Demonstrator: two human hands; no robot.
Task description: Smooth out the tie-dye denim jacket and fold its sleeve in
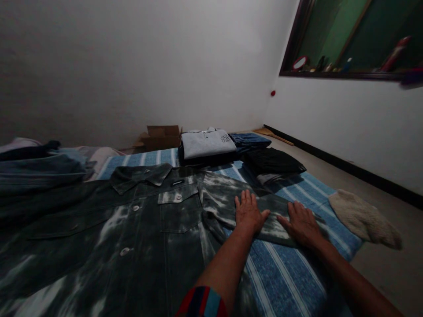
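A dark bleach-washed denim jacket (145,229) lies spread face up on a blue striped mat (291,273). Its right sleeve (228,202) stretches out over the mat. My left hand (248,212) lies flat on that sleeve, fingers stretched out. Just to its right, my right hand (301,222) rests flat on the sleeve's cuff end, fingers out as well. Neither hand grips anything.
Folded clothes sit at the mat's far end: a white shirt (206,143), blue jeans (249,140) and a black garment (272,160). A cardboard box (161,136) stands by the wall. Unfolded clothes (36,169) are piled at left. A cream knitted piece (363,218) lies on the floor at right.
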